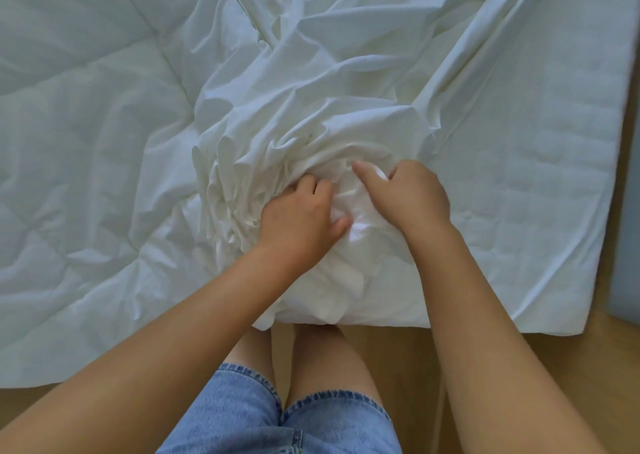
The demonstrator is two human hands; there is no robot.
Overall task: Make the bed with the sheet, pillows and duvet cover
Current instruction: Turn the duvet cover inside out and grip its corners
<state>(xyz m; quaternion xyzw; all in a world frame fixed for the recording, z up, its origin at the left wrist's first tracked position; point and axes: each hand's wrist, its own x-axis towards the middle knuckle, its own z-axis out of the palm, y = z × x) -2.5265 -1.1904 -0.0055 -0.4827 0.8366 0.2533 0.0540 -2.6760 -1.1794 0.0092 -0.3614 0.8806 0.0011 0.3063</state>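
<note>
Bedding on the floor: a person in denim shorts (242,415) leans over white bedding spread on a wooden floor (398,356), both bare arms reaching down to a bunched duvet cover (277,141). The left hand (299,211) digs curled fingers into the gathered folds, its grip closed around a wad of the cotton, thumb lying against the cloth on the inner side. The right hand (408,193), just beside it, clamps the same mound from the other side, fingers curled over the cloth and 1 digit stretched toward the top of the heap. The 2 hands are close together but apart, with a ridge of crumpled cover rising between them. From the grip the cover fans out in tight pleats to the left and runs in long creases toward the top of the frame. Beneath it lies a quilted duvet (69,107), flat and stitched in large squares on the left; similar quilting shows at the right. The near edge of the bunched cover ends at the person's bare knees (322,349). A blue-grey surface (627,245) at the far right is too cropped to identify.
</note>
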